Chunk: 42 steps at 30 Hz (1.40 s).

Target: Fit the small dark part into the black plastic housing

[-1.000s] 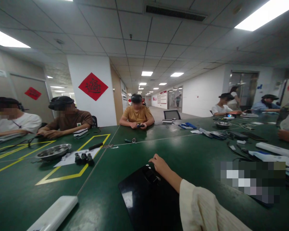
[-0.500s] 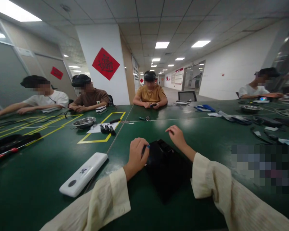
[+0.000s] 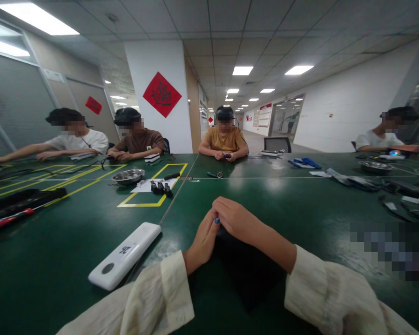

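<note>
My left hand (image 3: 203, 239) and my right hand (image 3: 240, 221) meet over a flat black sheet-like item (image 3: 253, 279) on the green table. The right hand's fingers fold over the left fingertips. Both hands are closed, and whatever lies between them is hidden. A small blue spot (image 3: 217, 221) shows at the left thumb; I cannot tell whether it is a nail or the end of some small thing. The black item's far part is covered by my hands. To the left of my left hand lies a white power bank (image 3: 127, 256) with a number on it.
A metal bowl (image 3: 128, 176), a white paper (image 3: 145, 186) and several small black parts (image 3: 161, 188) lie ahead left. A red-handled tool (image 3: 10, 221) is far left. A small green-and-silver item (image 3: 215, 175) lies ahead. Blue cloth (image 3: 304, 163) and cables sit right. Several people sit around.
My right hand has moved left and closed over my left fingertips, where the two hands had been apart. The view has shifted slightly.
</note>
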{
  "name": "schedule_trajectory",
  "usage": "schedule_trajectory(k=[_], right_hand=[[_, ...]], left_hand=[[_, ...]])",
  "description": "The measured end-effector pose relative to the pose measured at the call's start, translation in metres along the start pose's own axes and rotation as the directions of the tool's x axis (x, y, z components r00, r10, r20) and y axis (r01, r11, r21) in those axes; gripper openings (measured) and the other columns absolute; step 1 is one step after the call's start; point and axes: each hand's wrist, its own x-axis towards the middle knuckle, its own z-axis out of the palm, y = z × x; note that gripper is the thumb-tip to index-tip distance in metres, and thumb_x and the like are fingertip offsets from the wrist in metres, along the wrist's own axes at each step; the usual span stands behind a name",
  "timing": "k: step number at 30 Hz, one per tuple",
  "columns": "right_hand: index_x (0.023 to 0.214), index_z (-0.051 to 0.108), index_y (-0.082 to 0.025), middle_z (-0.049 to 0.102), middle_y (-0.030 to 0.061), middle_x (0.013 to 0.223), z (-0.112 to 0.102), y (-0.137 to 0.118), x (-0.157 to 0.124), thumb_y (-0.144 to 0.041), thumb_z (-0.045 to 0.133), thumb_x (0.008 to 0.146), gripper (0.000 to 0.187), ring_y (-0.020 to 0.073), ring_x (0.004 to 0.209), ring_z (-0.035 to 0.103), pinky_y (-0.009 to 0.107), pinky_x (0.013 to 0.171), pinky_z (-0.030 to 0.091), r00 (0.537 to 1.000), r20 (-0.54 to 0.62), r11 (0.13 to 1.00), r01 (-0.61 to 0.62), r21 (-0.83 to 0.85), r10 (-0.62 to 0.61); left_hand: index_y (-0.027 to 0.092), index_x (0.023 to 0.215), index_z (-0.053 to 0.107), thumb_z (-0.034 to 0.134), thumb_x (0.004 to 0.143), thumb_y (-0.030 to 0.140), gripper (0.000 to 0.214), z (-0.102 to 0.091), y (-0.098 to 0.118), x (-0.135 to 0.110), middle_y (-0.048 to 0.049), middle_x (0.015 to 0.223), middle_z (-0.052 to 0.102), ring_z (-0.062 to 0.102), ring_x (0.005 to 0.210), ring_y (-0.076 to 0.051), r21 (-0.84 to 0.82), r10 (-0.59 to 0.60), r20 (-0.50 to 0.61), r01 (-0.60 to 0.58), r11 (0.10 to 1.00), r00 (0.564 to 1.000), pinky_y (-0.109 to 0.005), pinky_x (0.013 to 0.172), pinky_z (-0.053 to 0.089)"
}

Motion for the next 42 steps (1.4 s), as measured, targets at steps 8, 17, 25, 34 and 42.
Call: schedule_trajectory(k=[8,17,25,34,42], right_hand=[[0.106,0.042,-0.016,0.048,0.0059,0.096,-0.005,-0.003,-0.003,0.002,0.043,0.074,0.036,0.0139,0.079,0.046,0.028,0.074,0.041,0.99,0.105,0.969,-0.119,0.215,0.098],[0.131,0.033,-0.023,0.044,0.0066,0.11,-0.03,-0.001,-0.004,-0.004,0.048,0.075,0.061,0.0093,0.073,0.05,0.027,0.074,0.044,0.958,0.255,0.931,-0.207,0.301,0.131],[0.101,0.06,-0.018,0.06,0.0074,0.081,-0.049,0.02,-0.021,-0.035,0.066,0.067,0.038,0.0224,0.071,0.057,0.033,0.065,0.042,0.694,0.453,0.817,-0.554,-0.161,0.56],[0.09,0.061,-0.021,0.059,-0.001,0.074,-0.052,0.051,-0.042,-0.022,0.055,0.07,0.021,0.0141,0.066,0.054,0.023,0.057,0.04,0.665,0.441,0.644,-0.732,0.225,0.603],[0.107,0.051,-0.021,0.044,-0.0071,0.054,-0.035,0.065,-0.082,-0.036,0.057,0.069,0.041,0.007,0.036,0.035,0.018,0.035,0.023,0.542,0.41,0.075,-0.664,0.744,0.733]], left_hand=[[0.017,0.066,0.049,0.038,0.083,0.045,0.035,0.001,0.003,0.005,-0.0027,0.068,0.052,0.044,0.067,-0.015,-0.213,-0.156,-0.055,0.141,0.967,0.986,-0.027,0.065,0.04],[0.018,0.064,0.046,0.033,0.083,0.041,0.033,-0.003,0.012,0.008,-0.002,0.066,0.049,0.043,0.065,-0.014,-0.086,-0.165,0.015,0.166,0.982,0.986,-0.026,0.063,0.039],[0.019,0.07,0.04,0.032,0.082,0.039,0.025,-0.005,-0.011,0.015,0.003,0.064,0.038,0.036,0.058,-0.011,-0.115,-0.261,-0.186,0.242,0.963,0.947,-0.023,0.055,0.033],[0.021,0.057,0.027,0.022,0.084,0.037,0.032,-0.017,-0.02,0.021,0.0026,0.056,0.029,0.031,0.054,-0.012,0.005,-0.207,-0.411,0.229,0.973,0.888,-0.027,0.056,0.029],[0.02,0.07,0.035,0.022,0.087,0.036,0.027,-0.012,-0.019,0.015,0.0004,0.069,0.037,0.038,0.066,-0.014,0.1,-0.096,-0.281,0.129,0.987,0.955,-0.027,0.064,0.034]])
